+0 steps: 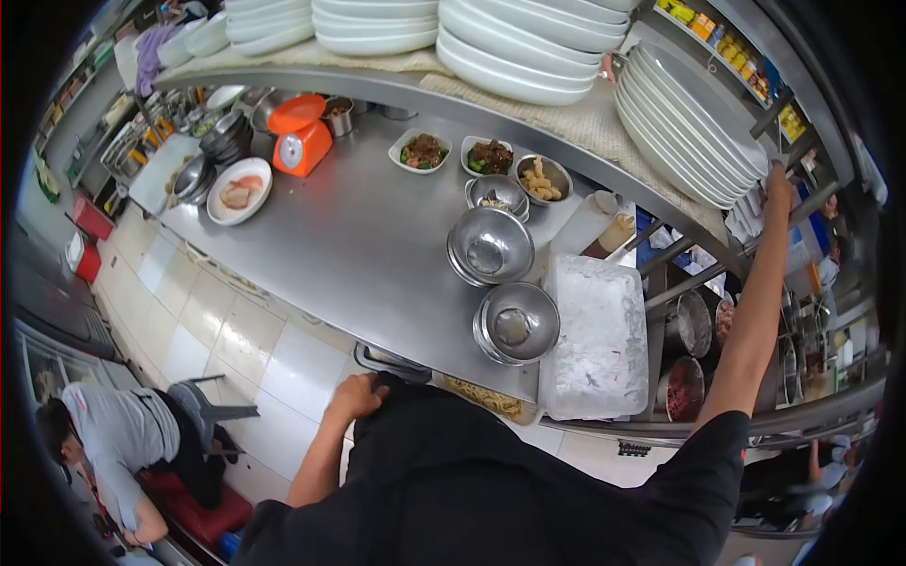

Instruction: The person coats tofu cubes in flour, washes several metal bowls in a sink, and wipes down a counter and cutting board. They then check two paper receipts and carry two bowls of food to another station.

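Note:
My right hand [780,189] is stretched out to the far right, at the edge of a tilted stack of white oval plates [689,123] on the upper shelf; its fingers are too hidden to read. Low at the left, my left hand [359,396] rests by my waist near the counter's front edge, its fingers curled; whether anything lies in them is hidden. Before me on the steel counter [349,245] stand nested metal bowls [491,245], more bowls [516,323] and a frosty white container [596,340].
An orange scale [300,137], a plate of meat [241,191] and two dishes of food [419,152] stand toward the back. The shelf [566,132] crosses above the counter. Metal pots [684,387] sit at right. A seated person [132,434] is at lower left.

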The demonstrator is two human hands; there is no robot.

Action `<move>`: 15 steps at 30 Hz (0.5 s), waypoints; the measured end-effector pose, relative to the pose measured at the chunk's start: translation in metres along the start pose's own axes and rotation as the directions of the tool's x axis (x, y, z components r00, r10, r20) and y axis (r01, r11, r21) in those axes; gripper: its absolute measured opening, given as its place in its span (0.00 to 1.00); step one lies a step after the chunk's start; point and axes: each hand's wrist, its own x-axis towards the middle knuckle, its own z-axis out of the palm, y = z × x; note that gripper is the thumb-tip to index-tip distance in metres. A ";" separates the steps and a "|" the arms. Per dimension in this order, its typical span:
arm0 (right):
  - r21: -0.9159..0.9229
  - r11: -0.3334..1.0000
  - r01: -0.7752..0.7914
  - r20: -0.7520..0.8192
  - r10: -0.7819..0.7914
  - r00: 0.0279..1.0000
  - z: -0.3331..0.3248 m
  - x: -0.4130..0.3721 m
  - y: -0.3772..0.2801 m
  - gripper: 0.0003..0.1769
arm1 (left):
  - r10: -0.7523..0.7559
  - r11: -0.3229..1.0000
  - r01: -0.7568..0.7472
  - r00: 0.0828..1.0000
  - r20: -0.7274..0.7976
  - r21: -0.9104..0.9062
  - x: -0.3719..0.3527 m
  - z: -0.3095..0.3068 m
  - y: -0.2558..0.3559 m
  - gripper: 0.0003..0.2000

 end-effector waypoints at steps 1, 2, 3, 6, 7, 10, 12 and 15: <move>-0.140 0.990 -0.033 0.107 0.049 0.993 -0.002 -0.008 -0.004 0.36 | 0.026 1.000 -0.026 0.999 -0.032 -0.006 0.002 0.004 -0.004 0.23; -0.232 0.967 0.109 0.107 -0.086 0.991 -0.001 -0.011 0.000 0.37 | 0.030 0.999 -0.031 0.999 -0.031 -0.011 0.002 0.002 -0.003 0.23; -0.250 0.961 0.122 0.130 -0.091 0.987 0.005 0.006 0.012 0.37 | 0.031 0.999 -0.032 0.999 -0.025 -0.014 0.002 0.001 -0.004 0.22; -0.411 0.884 0.224 -0.023 -0.256 0.966 0.016 0.053 0.046 0.42 | 0.032 0.999 -0.036 0.994 -0.102 -0.038 0.006 0.011 -0.015 0.19; -0.494 0.818 0.294 -0.045 -0.361 0.931 0.012 0.048 0.048 0.43 | 0.021 0.998 -0.025 0.996 -0.087 -0.048 0.005 0.013 -0.017 0.19; -0.621 0.668 0.411 -0.061 -0.563 0.824 -0.004 0.014 0.045 0.47 | -0.008 0.997 0.007 1.000 -0.015 -0.076 0.002 0.014 -0.022 0.21; -0.662 0.593 0.458 -0.069 -0.657 0.751 -0.010 -0.023 0.034 0.49 | -0.028 0.996 0.027 1.000 -0.005 -0.090 0.004 0.023 -0.029 0.21; -0.682 0.483 0.548 -0.075 -0.793 0.605 -0.015 -0.078 0.019 0.46 | -0.049 0.991 0.048 0.999 -0.006 -0.129 0.010 0.032 -0.046 0.21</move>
